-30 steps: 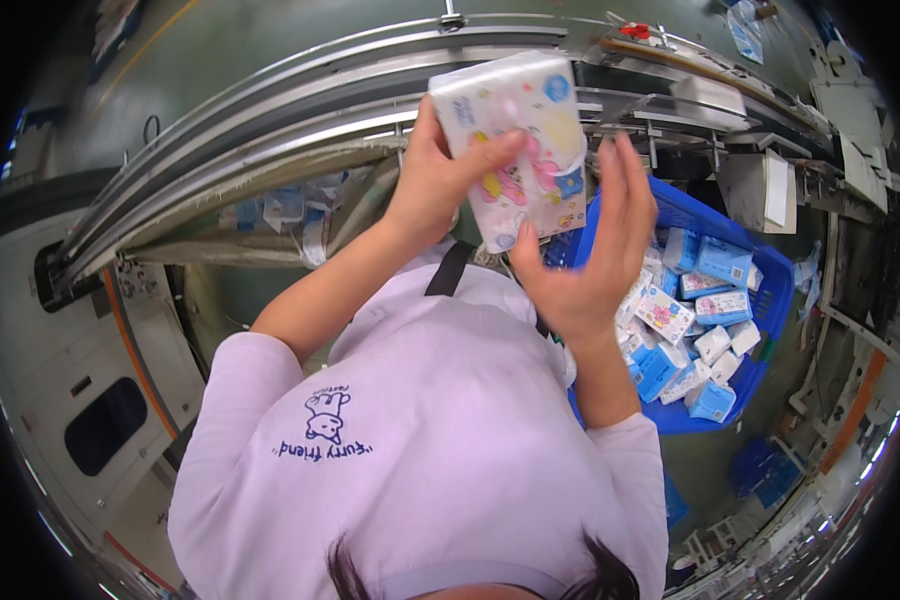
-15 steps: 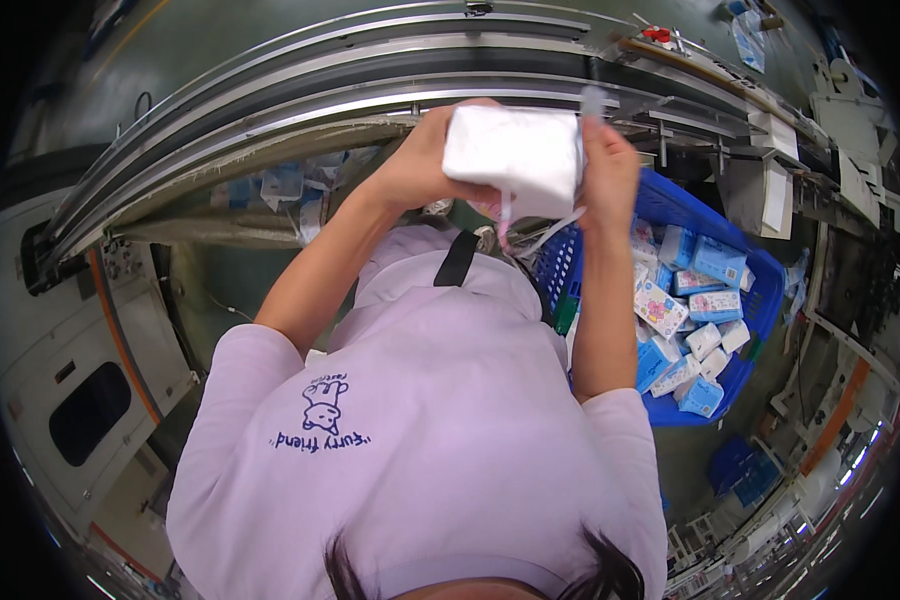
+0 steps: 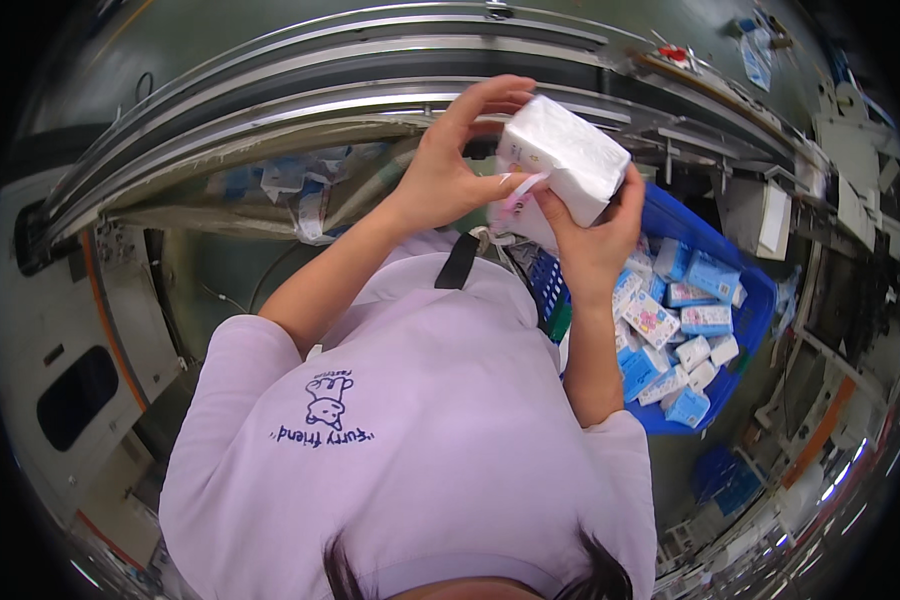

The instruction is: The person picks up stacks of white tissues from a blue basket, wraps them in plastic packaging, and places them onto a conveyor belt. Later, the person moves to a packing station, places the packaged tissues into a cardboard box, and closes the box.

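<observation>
A white tissue pack in clear film is held up in front of my chest, tilted, with a printed face toward the left. My right hand grips its lower right corner, thumb on the near side and fingers behind. At the pack's left side is my left hand, its fingers curved over the upper edge and its thumb against the near face. A pink and white strip hangs by the two thumbs; whether it is joined to the pack I cannot tell.
A blue plastic basket with several blue and white tissue packs stands at my right. Metal rails run across ahead of me. Below them a fabric sling holds loose wrappers. A white machine cabinet stands at the left.
The pack has turned and tilted, so its printed side now shows. My right hand has moved from beside the pack to grip its lower corner. My left hand's fingers have lifted to the upper edge.
</observation>
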Demonstrator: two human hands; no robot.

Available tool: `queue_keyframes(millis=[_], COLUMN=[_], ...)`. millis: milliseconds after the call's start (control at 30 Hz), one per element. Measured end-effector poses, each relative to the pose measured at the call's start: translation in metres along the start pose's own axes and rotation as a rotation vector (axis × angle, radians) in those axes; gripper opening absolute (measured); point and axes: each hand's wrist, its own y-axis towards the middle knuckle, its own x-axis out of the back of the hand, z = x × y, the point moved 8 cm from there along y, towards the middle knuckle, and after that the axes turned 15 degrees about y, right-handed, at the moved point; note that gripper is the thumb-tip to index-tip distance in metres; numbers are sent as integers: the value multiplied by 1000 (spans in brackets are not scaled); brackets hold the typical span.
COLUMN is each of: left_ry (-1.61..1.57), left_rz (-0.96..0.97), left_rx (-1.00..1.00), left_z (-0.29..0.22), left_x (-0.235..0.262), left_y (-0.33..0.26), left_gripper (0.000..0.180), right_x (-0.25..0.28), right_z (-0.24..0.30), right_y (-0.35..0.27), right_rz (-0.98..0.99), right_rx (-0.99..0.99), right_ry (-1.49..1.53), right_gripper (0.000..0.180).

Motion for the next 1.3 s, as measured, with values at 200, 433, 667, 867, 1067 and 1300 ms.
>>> queue_keyframes(millis=[200, 433, 667, 867, 1067, 1300], left_ry=[222, 162, -63, 304, -409, 116], left_rz=[-134, -324, 34, 204, 432, 484], left_rx=[-98, 72, 227, 337, 694, 549], left_z=[-10, 23, 52, 78, 59, 8], left_x=[-6, 10, 31, -15, 32, 114], left_y=[-18, -32, -19, -40, -70, -95], left_gripper=[52, 44, 13, 15, 37, 47], right_x=[-28, -54, -46, -73, -92, -153], right_z=[36, 32, -42, 7, -27, -55], right_y=[-10, -19, -21, -27, -38, -32], right_rz=[-6, 83, 464, 675, 881, 1078], right_rx=[287, 404, -751, -255, -472, -563], right_ry=[-491, -580, 749, 643, 399, 402], right_gripper=[78, 71, 51, 98, 107, 89])
